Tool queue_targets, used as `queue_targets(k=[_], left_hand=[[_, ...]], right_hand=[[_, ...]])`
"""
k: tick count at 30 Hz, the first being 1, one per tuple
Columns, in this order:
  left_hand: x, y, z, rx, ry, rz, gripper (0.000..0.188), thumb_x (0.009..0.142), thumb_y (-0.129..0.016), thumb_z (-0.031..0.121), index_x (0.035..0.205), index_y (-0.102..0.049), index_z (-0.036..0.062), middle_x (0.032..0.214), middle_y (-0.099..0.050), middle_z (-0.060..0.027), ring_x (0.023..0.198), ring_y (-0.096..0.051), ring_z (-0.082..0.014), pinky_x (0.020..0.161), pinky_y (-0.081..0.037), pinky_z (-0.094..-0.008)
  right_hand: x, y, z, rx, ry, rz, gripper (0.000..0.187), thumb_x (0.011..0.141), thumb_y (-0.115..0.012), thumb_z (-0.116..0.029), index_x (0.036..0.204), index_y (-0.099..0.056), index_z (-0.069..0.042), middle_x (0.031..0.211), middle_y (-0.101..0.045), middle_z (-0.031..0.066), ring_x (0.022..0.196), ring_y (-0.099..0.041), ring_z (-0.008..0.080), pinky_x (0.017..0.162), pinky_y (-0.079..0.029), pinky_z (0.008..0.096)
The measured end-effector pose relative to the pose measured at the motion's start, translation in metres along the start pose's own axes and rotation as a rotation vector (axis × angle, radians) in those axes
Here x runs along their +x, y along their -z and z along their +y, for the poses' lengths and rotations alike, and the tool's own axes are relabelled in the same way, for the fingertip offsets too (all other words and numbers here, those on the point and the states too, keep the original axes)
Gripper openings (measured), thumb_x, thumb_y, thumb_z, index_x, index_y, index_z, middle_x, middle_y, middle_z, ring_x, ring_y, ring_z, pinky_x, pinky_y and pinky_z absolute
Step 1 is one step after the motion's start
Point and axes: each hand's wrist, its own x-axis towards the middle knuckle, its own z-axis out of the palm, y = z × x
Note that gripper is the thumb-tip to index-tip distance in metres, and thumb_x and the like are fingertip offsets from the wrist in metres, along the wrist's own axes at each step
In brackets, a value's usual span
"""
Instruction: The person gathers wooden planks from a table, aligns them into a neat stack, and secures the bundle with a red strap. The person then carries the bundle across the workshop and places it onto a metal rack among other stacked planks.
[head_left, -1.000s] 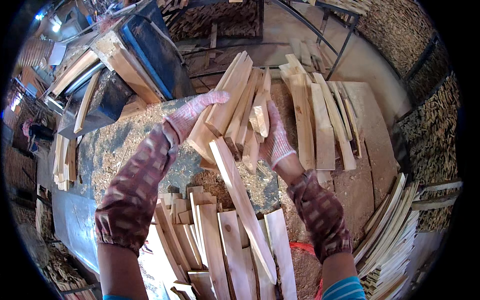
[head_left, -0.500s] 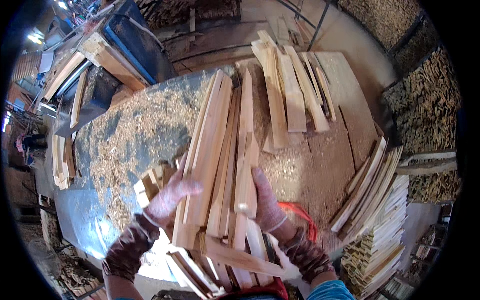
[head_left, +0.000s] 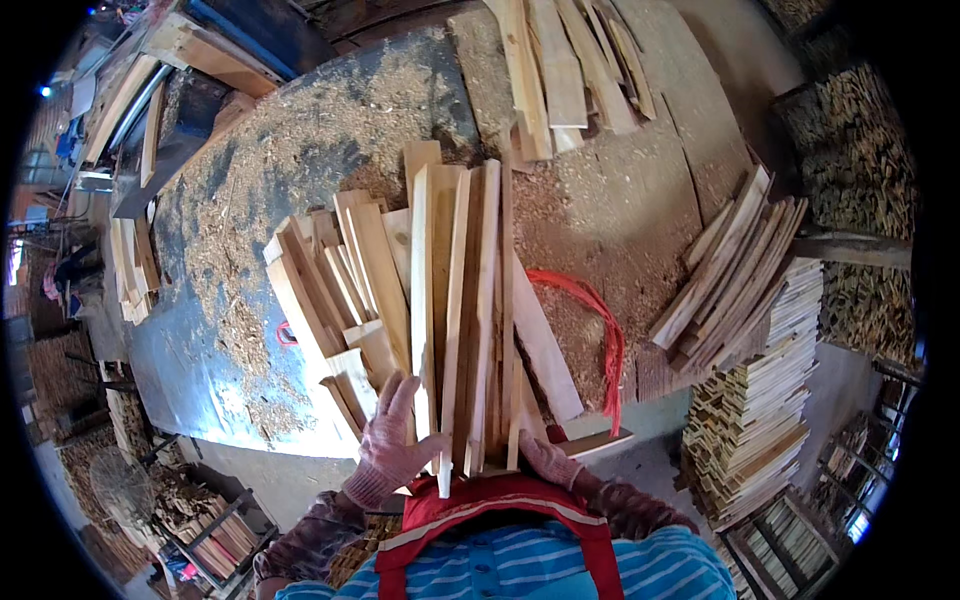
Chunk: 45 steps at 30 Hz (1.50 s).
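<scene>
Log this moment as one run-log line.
left hand: open, beside planks | right hand: beside planks' near ends, grip unclear | planks: gathered side by side | red cord: curving, right of most planks

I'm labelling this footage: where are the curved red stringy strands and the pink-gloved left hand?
Curved red stringy strands point(head_left: 613, 345), head view: their middle stretch.
Pink-gloved left hand point(head_left: 385, 447), head view: back of the hand.

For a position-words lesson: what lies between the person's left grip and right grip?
In the head view, several long wooden slats lie between the left grip and the right grip.
</scene>
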Motion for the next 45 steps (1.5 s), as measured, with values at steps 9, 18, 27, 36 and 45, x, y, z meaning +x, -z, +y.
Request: queue_targets(k=[9, 18, 27, 36, 45], left_hand=[[0.005, 0.009, -0.087, 0.084, 0.041, 0.637, 0.085, 0.081, -0.073, 0.031, 0.147, -0.028, 0.0029, 0.149, -0.031, -0.0223, 0.141, -0.027, -0.0361, 0.112, -0.03, -0.0427], [-0.037, -0.027, -0.271, -0.722, 0.584, 0.548, 0.083, 0.093, -0.043, 0.062, 0.15, -0.024, 0.0033, 0.149, -0.034, -0.0115, 0.136, -0.033, -0.0255, 0.114, -0.022, -0.0371], [0.015, -0.061, -0.265, -1.359, 0.515, 0.646, 0.072, 0.094, -0.043, 0.059, 0.138, -0.047, 0.0028, 0.135, -0.052, -0.0089, 0.124, -0.047, -0.0206, 0.106, -0.034, -0.0338], [0.075, -0.041, -0.165, -0.928, 0.466, 0.7, 0.085, 0.093, -0.049, 0.052, 0.148, -0.019, -0.0055, 0.149, -0.031, -0.023, 0.138, -0.031, -0.0296, 0.113, -0.023, -0.0345], [-0.001, -0.04, -0.108, -0.286, 0.039, 0.595, 0.08, 0.092, -0.059, 0.043, 0.146, -0.023, -0.0046, 0.136, -0.043, -0.0278, 0.124, -0.046, -0.0386, 0.105, -0.037, -0.0418]], right_hand=[[-0.025, 0.019, 0.015, 0.363, 0.362, -0.007, 0.06, 0.093, -0.051, -0.049, 0.134, -0.05, -0.006, 0.136, -0.048, 0.0224, 0.132, -0.04, 0.035, 0.111, -0.032, 0.0402], [-0.055, 0.013, 0.045, 0.133, -0.036, -0.097, 0.079, 0.079, -0.058, -0.07, 0.129, -0.053, -0.01, 0.119, -0.062, 0.0191, 0.112, -0.058, 0.0365, 0.094, -0.047, 0.0411], [-0.059, 0.098, -0.007, 0.821, 0.024, -0.311, 0.058, 0.095, -0.054, -0.045, 0.134, -0.05, -0.001, 0.102, -0.068, 0.0111, 0.093, -0.062, 0.0193, 0.088, -0.048, 0.0344], [0.089, 0.229, -0.136, 1.237, 0.357, 0.538, 0.053, 0.097, -0.054, -0.033, 0.132, -0.046, 0.006, 0.137, -0.051, 0.0103, 0.125, -0.049, 0.0198, 0.104, -0.037, 0.0286], [0.013, 0.096, 0.024, 0.336, -0.217, 0.649, 0.066, 0.088, -0.058, -0.047, 0.132, -0.043, 0.0, 0.12, -0.054, 0.0281, 0.113, -0.053, 0.043, 0.091, -0.044, 0.0473]])
